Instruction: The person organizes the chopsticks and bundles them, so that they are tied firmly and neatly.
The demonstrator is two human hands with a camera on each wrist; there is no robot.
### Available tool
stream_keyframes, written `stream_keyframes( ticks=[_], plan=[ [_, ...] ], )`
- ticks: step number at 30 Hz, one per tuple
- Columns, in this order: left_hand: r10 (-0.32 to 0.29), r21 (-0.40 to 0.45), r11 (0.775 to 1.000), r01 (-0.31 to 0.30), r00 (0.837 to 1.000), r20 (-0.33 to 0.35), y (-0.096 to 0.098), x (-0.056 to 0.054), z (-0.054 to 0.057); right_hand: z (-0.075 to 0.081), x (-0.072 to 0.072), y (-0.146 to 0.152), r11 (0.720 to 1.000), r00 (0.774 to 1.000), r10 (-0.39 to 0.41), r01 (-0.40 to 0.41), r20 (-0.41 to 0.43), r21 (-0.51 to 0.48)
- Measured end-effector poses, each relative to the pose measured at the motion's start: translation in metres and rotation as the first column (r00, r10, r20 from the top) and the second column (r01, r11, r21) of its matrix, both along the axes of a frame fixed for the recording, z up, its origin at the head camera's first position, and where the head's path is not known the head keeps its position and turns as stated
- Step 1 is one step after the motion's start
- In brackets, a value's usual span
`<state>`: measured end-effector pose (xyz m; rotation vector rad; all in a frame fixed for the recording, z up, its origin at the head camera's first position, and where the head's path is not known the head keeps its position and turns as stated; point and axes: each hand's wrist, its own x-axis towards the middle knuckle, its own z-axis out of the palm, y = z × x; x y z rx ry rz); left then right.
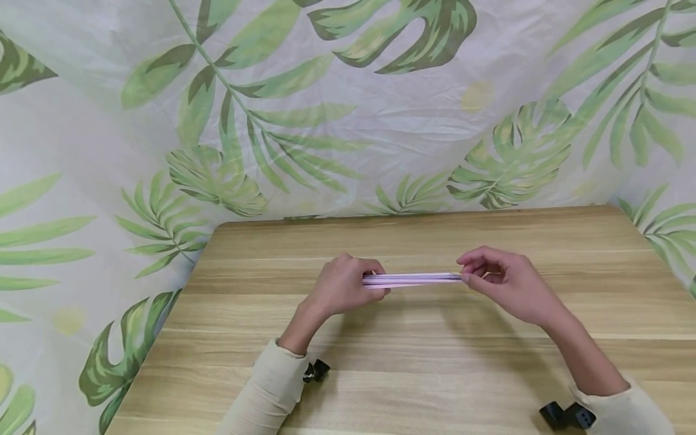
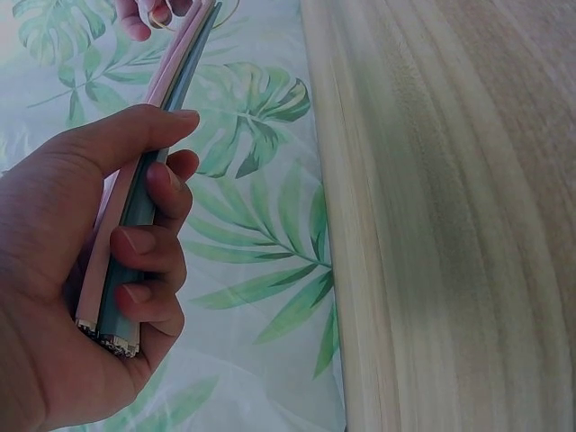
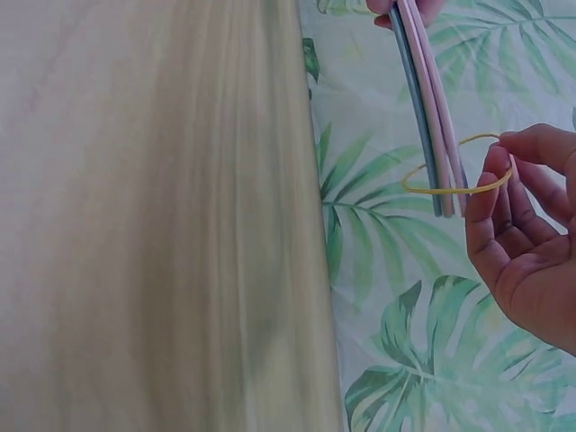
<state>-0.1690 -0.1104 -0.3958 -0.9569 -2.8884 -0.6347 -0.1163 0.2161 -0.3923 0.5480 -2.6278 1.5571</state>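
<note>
My left hand [image 1: 344, 285] grips a bundle of slim, pencil-like sticks [image 1: 413, 280] near one end, its fingers curled round them. In the left wrist view the pink and blue-green sticks [image 2: 135, 202] lie side by side, with rough-looking ends showing at the palm. At the bundle's other end, my right hand [image 1: 502, 279] pinches a yellow rubber band [image 3: 436, 191] between thumb and fingers. The band forms a wide, loose loop around the stick ends, as the right wrist view shows. Both hands are held above the table.
Beneath the hands is a wood-grain table [image 1: 413, 356]. A pale cloth with green leaf prints [image 1: 337, 139] hangs behind it and along its sides. Small black devices [image 1: 568, 415] sit at both wrists, beside light sleeves.
</note>
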Motion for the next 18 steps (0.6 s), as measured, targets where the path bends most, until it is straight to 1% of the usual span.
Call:
stream_keyframes(
  ticks=[5,10,18],
  plan=[
    [0.007,0.012,1.000,-0.007,1.000,0.001,-0.001,0.000,0.001,-0.003,0.003,-0.004,1.000,1.000,-0.001,0.001,0.014,-0.019],
    [0.008,0.012,1.000,-0.008,1.000,-0.015,-0.003,-0.001,0.001,-0.005,0.008,-0.008,0.999,1.000,0.003,-0.002,0.019,-0.032],
    [0.017,0.021,1.000,-0.016,0.999,-0.028,-0.005,-0.002,0.003,-0.013,0.011,-0.016,0.997,1.000,0.019,-0.017,0.022,-0.071]
  ],
)
